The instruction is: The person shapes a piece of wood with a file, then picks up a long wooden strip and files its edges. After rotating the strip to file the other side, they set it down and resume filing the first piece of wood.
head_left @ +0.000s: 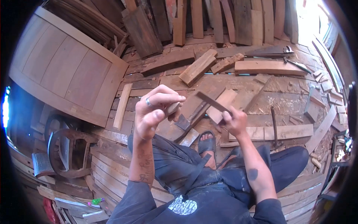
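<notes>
My left hand (151,110), with a ring on one finger, is raised in front of me and closed round a small rounded brownish piece (172,108). Just below those fingers shows a flat grey blade-like piece (182,122); I cannot tell whether it joins what the hand holds. To the right, my right hand (235,121) grips one end of a narrow flat bar (212,101). The bar slants up and left, its far end short of my left fingers. Behind it on the floor lies a flat wooden block (223,102).
Timber offcuts (197,67) and a long beam (270,68) lie ahead, with planks (203,18) leaning behind. A panelled wooden door (67,63) stands left. A hammer-like tool (274,127) is at right. My sandalled foot (207,143) rests between my bent legs.
</notes>
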A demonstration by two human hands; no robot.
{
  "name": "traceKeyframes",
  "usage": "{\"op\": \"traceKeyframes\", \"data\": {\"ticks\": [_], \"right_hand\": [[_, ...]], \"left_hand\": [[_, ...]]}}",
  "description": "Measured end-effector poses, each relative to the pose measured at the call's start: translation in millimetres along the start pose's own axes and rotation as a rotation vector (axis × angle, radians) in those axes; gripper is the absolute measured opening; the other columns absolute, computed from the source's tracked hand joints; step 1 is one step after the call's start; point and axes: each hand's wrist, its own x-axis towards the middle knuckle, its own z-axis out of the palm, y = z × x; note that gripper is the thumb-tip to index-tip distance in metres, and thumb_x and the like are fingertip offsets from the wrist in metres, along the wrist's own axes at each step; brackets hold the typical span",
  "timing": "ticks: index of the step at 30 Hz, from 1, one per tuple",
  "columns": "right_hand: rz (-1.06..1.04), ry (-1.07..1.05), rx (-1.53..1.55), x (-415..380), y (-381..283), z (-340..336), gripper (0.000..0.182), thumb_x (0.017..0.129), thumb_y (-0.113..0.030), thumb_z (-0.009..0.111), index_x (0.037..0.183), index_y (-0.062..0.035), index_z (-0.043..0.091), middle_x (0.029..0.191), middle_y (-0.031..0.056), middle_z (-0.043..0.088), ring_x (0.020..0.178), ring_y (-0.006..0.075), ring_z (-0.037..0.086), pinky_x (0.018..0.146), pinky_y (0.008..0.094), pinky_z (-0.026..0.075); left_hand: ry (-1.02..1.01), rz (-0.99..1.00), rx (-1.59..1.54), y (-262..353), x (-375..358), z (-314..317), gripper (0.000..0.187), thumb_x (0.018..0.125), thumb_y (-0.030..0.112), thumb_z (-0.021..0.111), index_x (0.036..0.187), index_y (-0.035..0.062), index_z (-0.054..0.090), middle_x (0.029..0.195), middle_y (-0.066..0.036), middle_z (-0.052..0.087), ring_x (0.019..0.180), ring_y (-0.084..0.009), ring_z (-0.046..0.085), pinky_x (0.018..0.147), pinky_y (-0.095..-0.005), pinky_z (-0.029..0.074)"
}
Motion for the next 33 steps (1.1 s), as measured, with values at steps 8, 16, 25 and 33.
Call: {"op": "traceKeyframes", "data": {"ticks": [8, 16, 25, 33], "right_hand": [[0.431, 0.037, 0.007, -47.4, 79.8, -6.5, 0.048, 0.105, -0.045, 0.056, 0.089, -0.001, 0.066, 0.07, 0.0247, 0.062, 0.069, 0.0463, 0.066, 0.064, 0.0515, 0.047], [0.449, 0.019, 0.083, -52.8, 75.8, 2.4, 0.049, 0.105, -0.047, 0.057, 0.091, -0.0014, 0.068, 0.068, 0.0244, 0.06, 0.069, 0.0461, 0.065, 0.064, 0.0512, 0.047], [0.391, -0.006, 0.073, -53.0, 70.9, 2.6, 0.05, 0.105, -0.048, 0.057, 0.091, -0.0011, 0.068, 0.068, 0.0244, 0.06, 0.067, 0.0447, 0.065, 0.063, 0.0503, 0.047], [0.432, 0.015, 0.126, -51.5, 67.0, -1.9, 0.053, 0.106, -0.048, 0.054, 0.09, 0.0006, 0.068, 0.067, 0.021, 0.061, 0.065, 0.0395, 0.064, 0.064, 0.0478, 0.048]], "left_hand": [[0.153, -0.183, 0.177, 23.3, 3.8, 10.3, 0.047, 0.106, 0.042, 0.063, 0.083, 0.0009, 0.06, 0.073, -0.005, 0.055, 0.055, -0.007, 0.046, 0.047, -0.0225, 0.033], [0.237, -0.231, 0.029, 29.3, 2.4, 8.4, 0.028, 0.103, 0.019, 0.063, 0.08, 0.0027, 0.062, 0.065, 0.002, 0.055, 0.055, -0.004, 0.049, 0.051, -0.022, 0.037], [0.198, -0.196, 0.06, 31.0, -2.8, 2.7, 0.021, 0.102, 0.019, 0.061, 0.094, -0.0003, 0.065, 0.075, -0.003, 0.061, 0.064, -0.0087, 0.055, 0.057, -0.0243, 0.043], [0.171, 0.129, 0.255, 5.2, -4.3, 0.6, 0.015, 0.103, 0.006, 0.062, 0.116, -0.0021, 0.063, 0.101, -0.013, 0.062, 0.078, -0.0147, 0.063, 0.068, -0.0289, 0.053]]}}
